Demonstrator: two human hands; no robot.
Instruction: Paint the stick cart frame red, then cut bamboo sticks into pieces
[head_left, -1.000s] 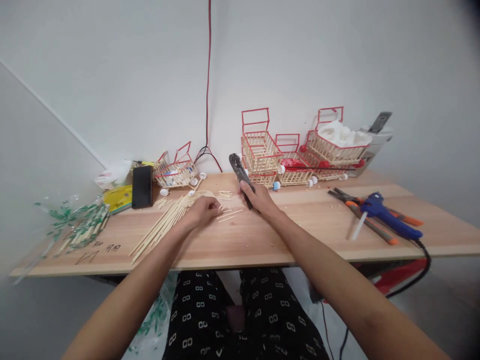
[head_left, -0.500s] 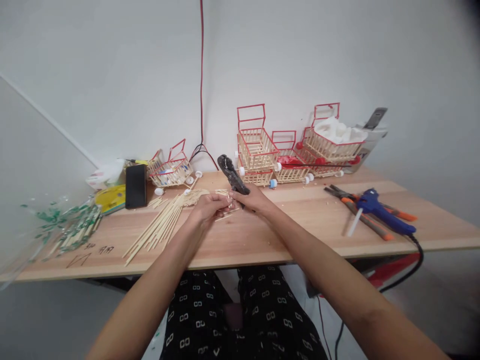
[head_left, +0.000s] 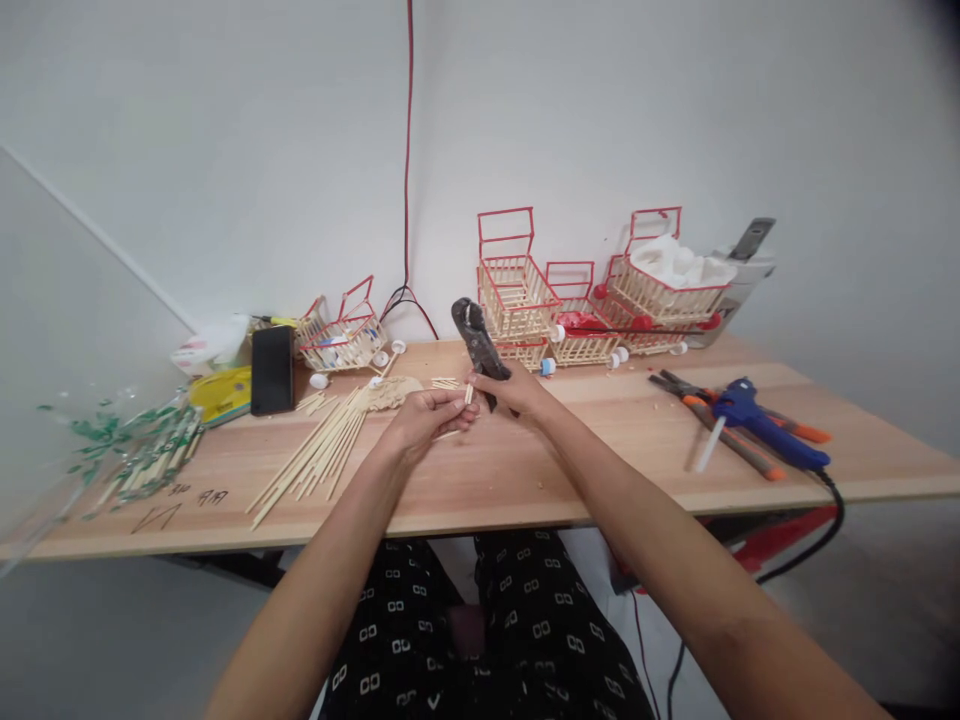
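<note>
Pinching a short stick (head_left: 468, 394) between its fingertips, the left hand (head_left: 427, 415) holds that piece upright just above the counter (head_left: 525, 470), closed on it. The right hand (head_left: 517, 390) sits right beside it, wrapped tight around the handles of the cutter (head_left: 477, 340), whose dark head points up and away; the two hands nearly touch at the stick.

Judging from how things lie, the work is well along but not finished. Against the wall stand several finished carts (head_left: 592, 300) with red handles and white wheels, one of them stuffed with white filler, and a smaller cart (head_left: 341, 340) lies tilted to the left with loose wheels (head_left: 390, 358) near it. Still to use up: a long fan of uncut sticks (head_left: 315, 455) left of the hands, plus a few cut bits (head_left: 448, 383) just beyond them.

Further right, well apart, rest a blue glue gun (head_left: 757, 420) and orange-handled pliers (head_left: 720, 425). Left, a black phone (head_left: 271, 370), a yellow pack (head_left: 221, 392), and green-tipped scraps (head_left: 139, 450).

Writing? Some dark handwritten marks (head_left: 187, 500) on the counter's near left edge, too scrawled to read. No brand is legible anywhere.
</note>
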